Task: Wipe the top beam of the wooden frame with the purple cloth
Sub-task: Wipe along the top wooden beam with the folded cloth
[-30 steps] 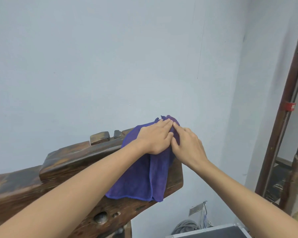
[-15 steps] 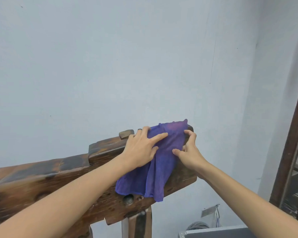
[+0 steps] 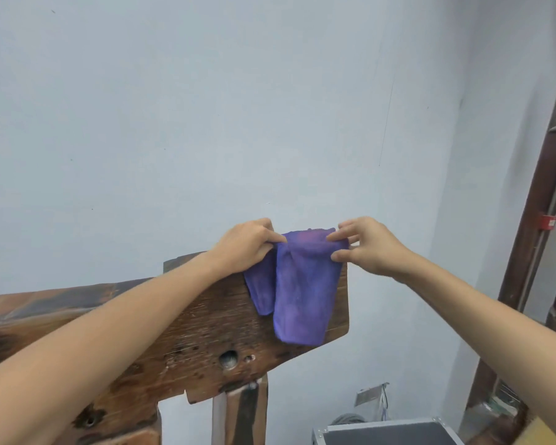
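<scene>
The purple cloth (image 3: 299, 284) hangs over the right end of the dark wooden top beam (image 3: 206, 332) and drapes down its front face. My left hand (image 3: 247, 245) pinches the cloth's upper left edge on top of the beam. At the upper right corner of the cloth, my right hand (image 3: 363, 245) pinches it between thumb and fingers. The cloth is stretched between both hands along the beam's top. A wooden post (image 3: 244, 412) holds the beam up from below.
A pale wall stands right behind the beam. A dark brown door frame (image 3: 536, 220) runs up the right side. A grey metal-edged case (image 3: 385, 433) sits low at the right, with cables and a wall plate (image 3: 371, 396) behind it.
Both hands went from lying flat on the cloth to pinching its top corners and moved apart. The cloth now hangs further right, at the beam's end.
</scene>
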{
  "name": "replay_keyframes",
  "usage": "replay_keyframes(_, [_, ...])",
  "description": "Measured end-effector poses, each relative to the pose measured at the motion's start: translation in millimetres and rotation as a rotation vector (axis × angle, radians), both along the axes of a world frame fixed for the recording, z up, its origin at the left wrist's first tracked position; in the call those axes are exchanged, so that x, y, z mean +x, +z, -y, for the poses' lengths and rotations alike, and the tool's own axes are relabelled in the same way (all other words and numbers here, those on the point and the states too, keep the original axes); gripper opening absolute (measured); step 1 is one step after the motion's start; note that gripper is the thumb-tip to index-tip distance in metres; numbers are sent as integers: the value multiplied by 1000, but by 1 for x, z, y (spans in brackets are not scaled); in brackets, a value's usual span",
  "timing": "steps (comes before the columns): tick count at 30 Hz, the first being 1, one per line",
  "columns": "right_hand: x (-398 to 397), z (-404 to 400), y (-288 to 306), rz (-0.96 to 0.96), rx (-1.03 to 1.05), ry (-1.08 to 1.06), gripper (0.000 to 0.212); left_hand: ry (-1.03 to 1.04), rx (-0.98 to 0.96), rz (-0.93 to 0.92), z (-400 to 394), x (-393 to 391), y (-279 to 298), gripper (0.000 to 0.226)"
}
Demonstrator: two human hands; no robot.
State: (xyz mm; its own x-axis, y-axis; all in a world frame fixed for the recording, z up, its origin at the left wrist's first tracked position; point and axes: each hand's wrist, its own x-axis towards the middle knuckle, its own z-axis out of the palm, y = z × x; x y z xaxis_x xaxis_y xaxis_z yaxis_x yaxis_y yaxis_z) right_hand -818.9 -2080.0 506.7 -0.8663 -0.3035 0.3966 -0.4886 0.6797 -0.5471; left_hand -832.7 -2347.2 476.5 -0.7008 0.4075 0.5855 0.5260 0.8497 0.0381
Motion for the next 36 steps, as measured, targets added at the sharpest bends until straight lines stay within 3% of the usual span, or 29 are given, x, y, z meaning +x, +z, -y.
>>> replay_keyframes(3, [-2,-9,23,-230,87,-63,13,-73,103,-27,-2,1,24,33])
replay_keyframes(12, [-30,-11,68,-422,-136,-134,23,-167,473,18,-25,-7,80,21])
replay_keyframes(17, [-64,-4,66,-420,-262,-178,25,-252,767,221,-36,-33,82,13])
replay_keyframes(23, [-122,0,42,-257,-146,-254,31,-61,865,414,-41,-81,56,9])
replay_keyframes(25, [-140,8,31,-188,-154,-244,34,84,817,400,-38,-99,50,6])
replay_keyframes(29, [-160,27,2,-129,4,-65,37,460,252,228,-41,-115,44,31])
replay_keyframes(32, [-159,33,-18,-69,308,40,44,354,178,82,-66,-112,36,33])
replay_keyframes(36, [-157,34,-24,-132,382,-38,49,110,25,337,-91,-111,6,48])
